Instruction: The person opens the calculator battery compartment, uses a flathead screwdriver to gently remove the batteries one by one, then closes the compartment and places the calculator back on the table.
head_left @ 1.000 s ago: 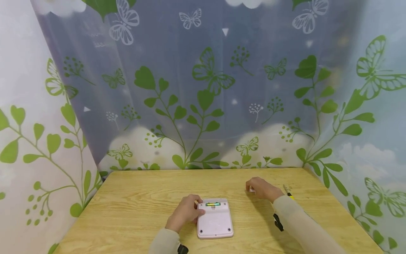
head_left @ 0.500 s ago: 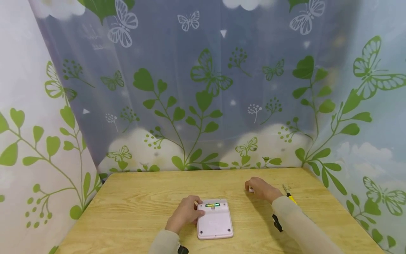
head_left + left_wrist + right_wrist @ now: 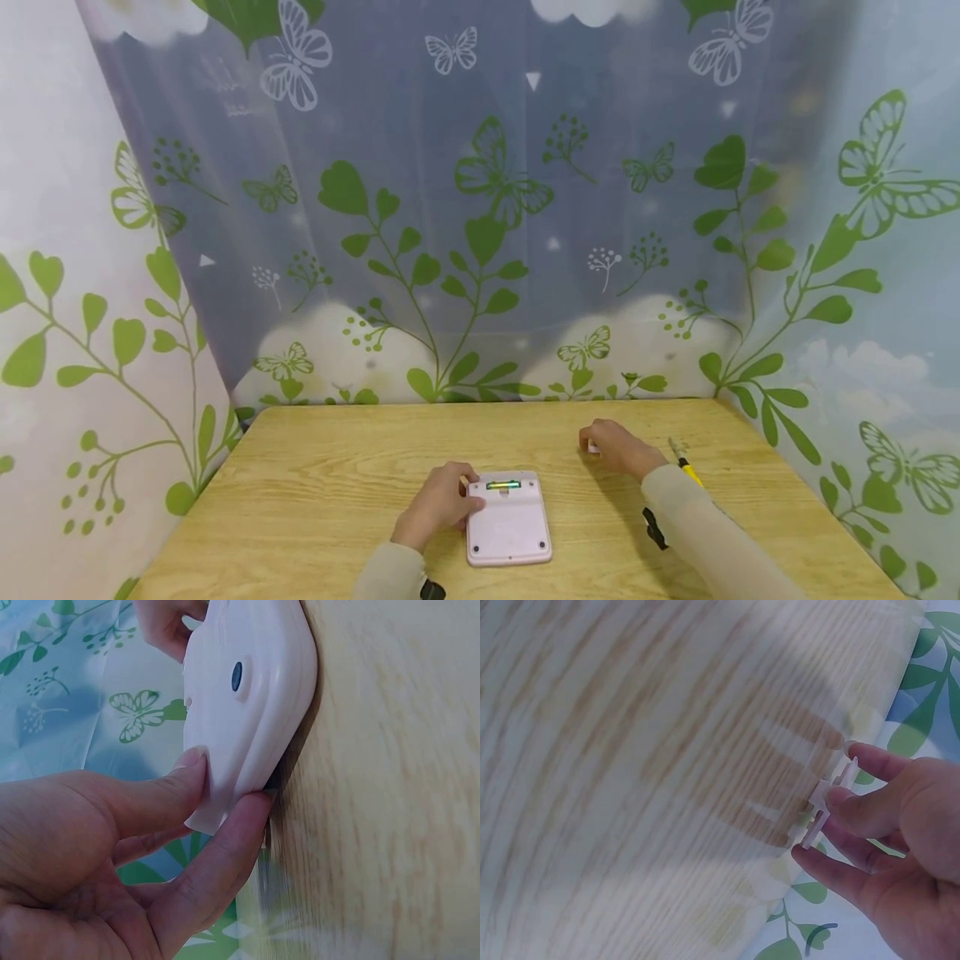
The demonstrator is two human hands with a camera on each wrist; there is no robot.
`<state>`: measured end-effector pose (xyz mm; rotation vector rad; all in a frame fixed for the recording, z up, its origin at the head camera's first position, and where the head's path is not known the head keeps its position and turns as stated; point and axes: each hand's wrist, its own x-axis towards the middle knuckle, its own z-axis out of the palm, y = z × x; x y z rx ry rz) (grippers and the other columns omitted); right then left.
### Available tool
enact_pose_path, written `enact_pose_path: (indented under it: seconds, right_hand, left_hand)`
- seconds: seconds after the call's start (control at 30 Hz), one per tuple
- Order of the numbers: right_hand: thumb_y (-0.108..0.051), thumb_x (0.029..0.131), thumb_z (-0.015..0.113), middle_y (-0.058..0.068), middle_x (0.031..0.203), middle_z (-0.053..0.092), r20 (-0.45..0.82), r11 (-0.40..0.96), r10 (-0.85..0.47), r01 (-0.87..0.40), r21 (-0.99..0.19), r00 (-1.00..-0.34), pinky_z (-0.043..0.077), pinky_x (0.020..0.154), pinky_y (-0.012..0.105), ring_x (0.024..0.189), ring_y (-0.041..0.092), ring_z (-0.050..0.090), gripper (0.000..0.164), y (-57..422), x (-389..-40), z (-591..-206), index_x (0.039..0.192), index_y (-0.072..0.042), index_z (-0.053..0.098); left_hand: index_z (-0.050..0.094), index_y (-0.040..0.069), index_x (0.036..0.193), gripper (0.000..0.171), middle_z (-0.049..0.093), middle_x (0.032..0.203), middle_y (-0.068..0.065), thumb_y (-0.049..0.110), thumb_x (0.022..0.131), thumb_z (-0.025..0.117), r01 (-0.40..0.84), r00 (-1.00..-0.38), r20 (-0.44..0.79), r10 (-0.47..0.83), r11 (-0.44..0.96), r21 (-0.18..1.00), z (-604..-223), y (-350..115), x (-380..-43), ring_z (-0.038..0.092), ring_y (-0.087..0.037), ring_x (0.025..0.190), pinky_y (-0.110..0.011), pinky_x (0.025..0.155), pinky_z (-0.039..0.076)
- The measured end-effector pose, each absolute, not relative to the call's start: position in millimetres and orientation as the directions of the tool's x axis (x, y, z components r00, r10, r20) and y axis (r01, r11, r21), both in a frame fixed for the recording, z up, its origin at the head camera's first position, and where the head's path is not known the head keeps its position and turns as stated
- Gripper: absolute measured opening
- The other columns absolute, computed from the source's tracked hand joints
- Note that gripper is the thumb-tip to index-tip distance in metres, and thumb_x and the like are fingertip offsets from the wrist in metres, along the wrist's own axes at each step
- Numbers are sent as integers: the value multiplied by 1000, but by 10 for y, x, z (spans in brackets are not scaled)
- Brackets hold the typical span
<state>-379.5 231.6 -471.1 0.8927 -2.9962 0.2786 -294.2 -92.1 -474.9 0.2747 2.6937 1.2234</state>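
A pale pink calculator (image 3: 510, 525) lies face down on the wooden table, its battery slot open with one green-and-gold battery (image 3: 503, 484) inside. My left hand (image 3: 438, 504) pinches its upper left edge. In the left wrist view, the thumb presses the back of the calculator (image 3: 247, 712) and a finger sits under its rim. Off to the right, my right hand (image 3: 618, 446) holds a small pale battery cover (image 3: 594, 448). The right wrist view shows this cover (image 3: 829, 799), with its tabs, between thumb and fingertips, close above the tabletop.
A tool with a yellow and black handle (image 3: 686, 468) and a metal tip lies right of my right hand, partly behind the sleeve. The wooden table (image 3: 322, 475) ends at a patterned cloth (image 3: 420, 250) behind, with more cloth on both sides.
Both hands keep their holds and hardly move. Only a slight shift of the head view shows.
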Motion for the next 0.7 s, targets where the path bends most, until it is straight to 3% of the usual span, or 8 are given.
enact_pose_path:
  seconds: [0.4,0.7]
  right_hand:
    - [14,92,65,11,101,71,58,825,-516,-514,-234,-855,60,85,44,94,30,67,25,2318,-3821,-4718,102,-8,74]
    - [8,92,69,10,97,72,98,800,-548,-555,-228,-830,60,77,39,88,27,68,18,2356,-3868,-4753,100,-7,75]
  left_hand:
    - [66,-1,120,31,59,90,-13,6,92,77,97,-968,-77,238,640,762,-4737,-924,-2929,63,-19,65,-29,56,58]
    - [66,-1,120,30,59,90,-12,6,92,76,89,-968,-88,234,651,754,-4705,-917,-2921,63,-19,65,-29,56,58]
